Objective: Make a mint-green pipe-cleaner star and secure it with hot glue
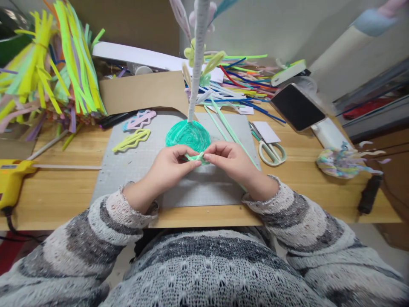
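While both forearms reach in from the near edge and angle toward each other, the left hand [164, 166] and the right hand [234, 164] meet over the middle of the gray mat [128, 172]. Each wrist sits just past its striped sleeve, the fingers curl inward, and the thumbs point toward each other. Both grips are narrow: thumb and forefinger on each side pinch a small mint-green fuzzy strip [194, 157], which lies between the fingertips just on the near side of a coiled green disc [183, 135]. A white wrapped stem [195, 72] rises from the disc's far part. On the wooden surface [297, 192], scissors [272, 153] rest right of the mat; yellow outline shapes [131, 140] lie left of the disc.
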